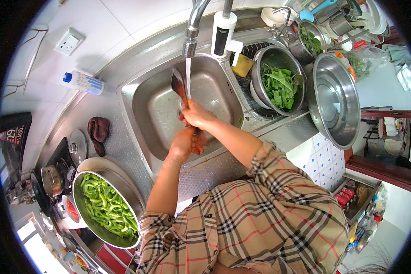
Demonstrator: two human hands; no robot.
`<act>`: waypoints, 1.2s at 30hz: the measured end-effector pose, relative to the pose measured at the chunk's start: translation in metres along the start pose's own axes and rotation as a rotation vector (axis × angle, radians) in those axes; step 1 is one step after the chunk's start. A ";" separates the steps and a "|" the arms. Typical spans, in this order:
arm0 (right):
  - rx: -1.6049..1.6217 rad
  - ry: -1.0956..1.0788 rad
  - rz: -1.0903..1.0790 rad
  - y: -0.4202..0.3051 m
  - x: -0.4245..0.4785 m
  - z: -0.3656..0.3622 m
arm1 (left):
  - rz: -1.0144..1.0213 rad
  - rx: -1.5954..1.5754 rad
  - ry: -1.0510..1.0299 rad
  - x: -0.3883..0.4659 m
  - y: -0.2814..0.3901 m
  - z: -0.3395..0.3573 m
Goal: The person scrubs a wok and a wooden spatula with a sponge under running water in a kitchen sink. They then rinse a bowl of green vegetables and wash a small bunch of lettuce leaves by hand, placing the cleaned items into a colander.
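A dark brown wooden spatula (178,84) slants over the steel sink basin (150,113), its broad head beside the stream of running water (188,75). My right hand (197,113) is wrapped around its handle just below the water. Lower down, my left hand (186,142) curls about the handle's other end; its fingers are blurred and the handle's tip is hidden. Both hands look wet. Above the basin, the chrome faucet (189,48) is running.
Right of the basin, a steel bowl of leafy greens (279,85) sits near a yellow sponge (242,65) and a large steel basin (335,102). Leftward are a brown cloth (98,132), a pot lid (78,145), a bowl of sliced green peppers (108,209) and a white bottle (85,82).
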State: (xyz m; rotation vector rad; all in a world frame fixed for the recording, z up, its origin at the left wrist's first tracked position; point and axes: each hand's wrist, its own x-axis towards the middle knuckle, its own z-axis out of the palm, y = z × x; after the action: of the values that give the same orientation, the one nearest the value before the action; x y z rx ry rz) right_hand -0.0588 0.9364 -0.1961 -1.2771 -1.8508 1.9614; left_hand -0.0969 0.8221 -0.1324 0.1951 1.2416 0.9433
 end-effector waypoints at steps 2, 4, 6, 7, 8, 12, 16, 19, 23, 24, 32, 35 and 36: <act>-0.359 0.124 -0.081 -0.007 -0.039 -0.033 | -0.126 0.193 -0.095 -0.001 -0.003 -0.003; -0.459 0.214 -0.130 -0.008 -0.074 -0.068 | -0.063 0.221 -0.106 0.016 -0.017 -0.013; -0.520 0.326 -0.172 -0.003 -0.106 -0.098 | 0.063 0.242 -0.026 0.033 -0.029 -0.023; -0.585 0.391 -0.183 0.001 -0.122 -0.112 | 0.076 0.227 -0.003 0.041 -0.030 -0.028; -0.662 0.456 -0.153 0.010 -0.133 -0.127 | 0.087 0.216 0.017 0.050 -0.029 -0.033; -0.944 0.624 -0.089 0.035 -0.153 -0.156 | 0.025 0.290 0.089 0.079 -0.024 -0.036; -1.258 0.687 -0.027 0.040 -0.150 -0.154 | 0.599 0.976 0.113 0.108 -0.046 -0.012; -1.279 0.799 -0.371 0.037 -0.155 -0.135 | 0.660 0.760 0.070 0.125 -0.059 0.033; -1.209 0.605 -0.543 0.036 -0.155 -0.102 | 0.687 0.979 0.221 0.114 -0.057 0.077; -1.242 0.576 -0.482 0.039 -0.151 -0.100 | 0.707 0.920 0.213 0.112 -0.058 0.078; -0.887 0.138 -0.441 0.037 -0.098 -0.078 | 0.528 0.639 0.117 0.113 -0.039 -0.024; -0.768 -0.021 -0.392 0.055 -0.045 -0.054 | 0.588 0.977 0.247 0.138 -0.055 -0.086; -0.857 -0.041 -0.234 0.052 -0.036 -0.036 | 0.580 1.160 0.351 0.142 -0.061 -0.103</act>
State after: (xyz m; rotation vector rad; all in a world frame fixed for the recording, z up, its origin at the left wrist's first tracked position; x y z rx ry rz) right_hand 0.0091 0.9294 -0.2203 -1.0826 -2.8438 1.0829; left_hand -0.1537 0.8471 -0.3072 1.4050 2.0085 0.6271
